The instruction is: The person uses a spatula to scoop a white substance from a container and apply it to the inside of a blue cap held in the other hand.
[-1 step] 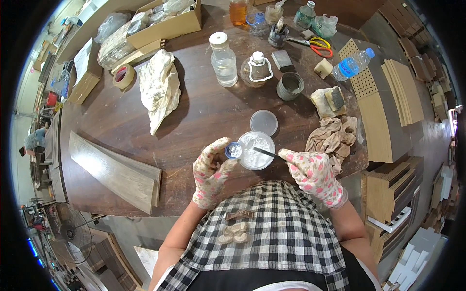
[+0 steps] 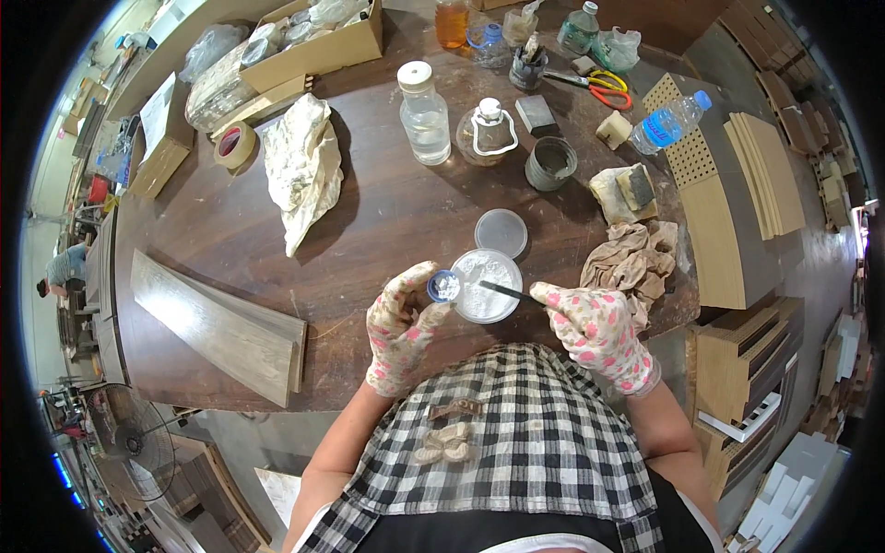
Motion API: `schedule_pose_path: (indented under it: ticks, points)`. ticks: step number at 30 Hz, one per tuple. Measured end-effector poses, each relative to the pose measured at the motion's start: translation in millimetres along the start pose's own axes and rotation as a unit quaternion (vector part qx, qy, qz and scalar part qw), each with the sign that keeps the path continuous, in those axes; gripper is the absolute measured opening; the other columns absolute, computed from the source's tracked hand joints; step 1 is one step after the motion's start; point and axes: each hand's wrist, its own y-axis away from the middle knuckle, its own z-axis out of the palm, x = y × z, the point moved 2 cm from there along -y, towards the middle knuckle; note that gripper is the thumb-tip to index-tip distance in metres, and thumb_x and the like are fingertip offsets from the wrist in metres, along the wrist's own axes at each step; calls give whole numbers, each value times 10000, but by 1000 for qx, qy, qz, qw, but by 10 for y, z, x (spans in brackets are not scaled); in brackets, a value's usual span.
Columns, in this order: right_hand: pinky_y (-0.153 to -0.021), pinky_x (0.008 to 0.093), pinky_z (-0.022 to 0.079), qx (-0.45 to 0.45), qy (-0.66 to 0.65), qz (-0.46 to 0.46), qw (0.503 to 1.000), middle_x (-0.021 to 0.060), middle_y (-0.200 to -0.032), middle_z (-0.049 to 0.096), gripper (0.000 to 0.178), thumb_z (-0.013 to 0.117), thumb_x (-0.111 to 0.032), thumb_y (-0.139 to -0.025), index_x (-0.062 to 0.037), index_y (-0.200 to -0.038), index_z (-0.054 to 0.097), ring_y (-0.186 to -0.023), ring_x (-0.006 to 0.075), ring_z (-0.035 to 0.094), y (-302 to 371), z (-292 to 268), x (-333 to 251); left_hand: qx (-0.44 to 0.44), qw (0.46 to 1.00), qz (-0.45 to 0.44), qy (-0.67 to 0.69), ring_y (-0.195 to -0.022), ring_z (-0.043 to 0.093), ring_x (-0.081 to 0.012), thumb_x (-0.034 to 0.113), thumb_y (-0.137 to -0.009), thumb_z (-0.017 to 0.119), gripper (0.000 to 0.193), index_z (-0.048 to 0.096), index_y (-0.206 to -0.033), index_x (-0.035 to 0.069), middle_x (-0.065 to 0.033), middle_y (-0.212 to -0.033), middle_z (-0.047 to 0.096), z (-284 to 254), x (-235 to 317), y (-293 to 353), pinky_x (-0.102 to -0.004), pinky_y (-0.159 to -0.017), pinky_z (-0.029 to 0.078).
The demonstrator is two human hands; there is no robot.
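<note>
My left hand [image 2: 403,323], in a spotted work glove, pinches a small blue bottle cap [image 2: 443,287] with white powder inside. The cap is held at the left rim of a round tub [image 2: 487,319] filled with white powder [image 2: 498,273]. My right hand [image 2: 595,334], gloved alike, grips a thin dark tool [image 2: 513,292] like a narrow spatula. Its tip rests in or just over the powder; I cannot tell how deep. Just beyond the tub lies its round translucent lid [image 2: 501,234].
A glass bottle [image 2: 425,120], a handled jug [image 2: 489,136] and a dark cup [image 2: 551,164] stand farther back. Crumpled cloths lie left [image 2: 302,166] and right [image 2: 631,269]. Wood boards [image 2: 217,327] lie at left; scissors [image 2: 599,85] and a water bottle [image 2: 671,123] lie back right.
</note>
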Motion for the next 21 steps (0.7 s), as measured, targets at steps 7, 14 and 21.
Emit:
schedule_pose_path:
  ticks: [7,14,21]
  points:
    - [-511,231,477,32,-222,184,957,29,-663,633,258,534,21,-832,6,-1068,637,-546,89,584,-5,-122,-11,-2,1000,23,-9,-813,562,-68,16,-801,701,411,552,-1183,1,-48,-1019,639,91,22,1,-208,-698,473]
    - [-562,274,505,24,-169,91,981,74,-702,653,232,547,-77,-854,3,-1047,648,-581,171,636,-129,-131,-57,-21,1000,-10,14,-684,491,-29,35,-792,716,426,561,-1187,4,-1,-889,609,126,39,-10,-175,-584,415]
    - [-550,278,505,33,-153,96,983,77,-748,668,225,548,-85,-868,1,-1054,641,-601,168,641,-91,-65,-10,-23,999,-31,-4,-670,487,-20,40,-789,716,414,575,-1177,9,11,-818,591,113,67,-29,-168,-559,401]
